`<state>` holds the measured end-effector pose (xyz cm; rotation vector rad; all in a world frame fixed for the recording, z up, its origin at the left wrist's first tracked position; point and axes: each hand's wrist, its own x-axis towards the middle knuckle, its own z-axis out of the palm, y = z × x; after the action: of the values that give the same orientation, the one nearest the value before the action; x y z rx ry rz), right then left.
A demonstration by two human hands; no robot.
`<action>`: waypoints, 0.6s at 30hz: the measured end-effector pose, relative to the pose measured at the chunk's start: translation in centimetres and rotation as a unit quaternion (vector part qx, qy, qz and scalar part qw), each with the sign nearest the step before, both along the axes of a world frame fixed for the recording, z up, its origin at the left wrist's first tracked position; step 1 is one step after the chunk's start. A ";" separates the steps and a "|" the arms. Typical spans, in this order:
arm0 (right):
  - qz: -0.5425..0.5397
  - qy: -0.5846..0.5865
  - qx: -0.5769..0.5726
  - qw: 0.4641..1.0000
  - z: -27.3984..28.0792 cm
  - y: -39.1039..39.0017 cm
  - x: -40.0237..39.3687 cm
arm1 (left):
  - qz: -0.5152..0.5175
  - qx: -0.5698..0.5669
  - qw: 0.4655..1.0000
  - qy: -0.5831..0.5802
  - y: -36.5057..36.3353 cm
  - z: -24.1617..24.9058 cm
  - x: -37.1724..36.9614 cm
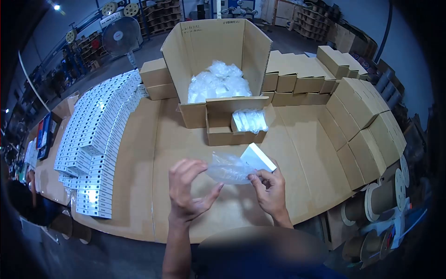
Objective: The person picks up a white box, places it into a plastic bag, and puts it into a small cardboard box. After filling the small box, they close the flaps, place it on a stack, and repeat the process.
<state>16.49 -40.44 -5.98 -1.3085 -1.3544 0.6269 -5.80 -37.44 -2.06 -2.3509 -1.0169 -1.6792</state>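
Note:
A clear plastic bag (227, 169) stretches between my two hands above the cardboard-covered table. My right hand (270, 188) pinches the bag's right end together with a small white box (258, 158), which tilts up behind the fingers. On the other side my left hand (188, 188) has its thumb and fingers apart in a C shape, the fingertips beside the bag's left end; whether they touch it is unclear. Just beyond, an open cardboard carton (227, 138) contains a row of white packets in clear plastic (250, 121).
A tall open box (211, 39) behind the carton holds a heap of plastic-wrapped items (220, 83). White labelled boxes (100, 125) are stacked at left, brown cartons (367, 139) at right. A person's arm (32, 186) shows at far left.

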 end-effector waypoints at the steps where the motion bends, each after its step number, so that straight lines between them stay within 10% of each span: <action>1: 0.003 -0.021 0.003 1.000 -0.3 0.0 0.0 | 0.001 -0.025 1.000 0.015 0.1 0.2 0.6; 6: 0.051 0.020 -0.010 0.998 -1.0 0.0 0.1 | -0.026 -0.168 0.986 0.000 1.4 -1.3 1.5; 7: 0.064 0.017 -0.009 0.998 -1.2 -0.2 0.2 | -0.073 -0.302 0.942 -0.129 1.5 -2.7 1.8; 10: 0.072 0.035 -0.023 0.997 -1.9 -0.4 0.3 | -0.160 -0.197 0.892 -0.375 2.9 -4.2 3.5; 13: 0.073 0.052 -0.020 0.996 -2.2 -0.5 0.7 | -0.263 -0.412 0.696 -0.526 3.2 -5.4 2.4; 14: 0.078 0.052 -0.006 0.996 -2.0 -0.5 0.7 | -0.307 -0.500 0.597 -0.547 3.2 -6.2 1.4; 18: 0.089 0.029 -0.033 0.995 -1.6 -0.7 1.3 | -0.310 -0.621 0.625 -0.356 3.5 -7.4 -1.4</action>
<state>17.78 -41.11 -7.59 -1.2204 -1.4226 0.8329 -7.16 -33.90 -9.44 -2.9416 -2.3175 -3.0149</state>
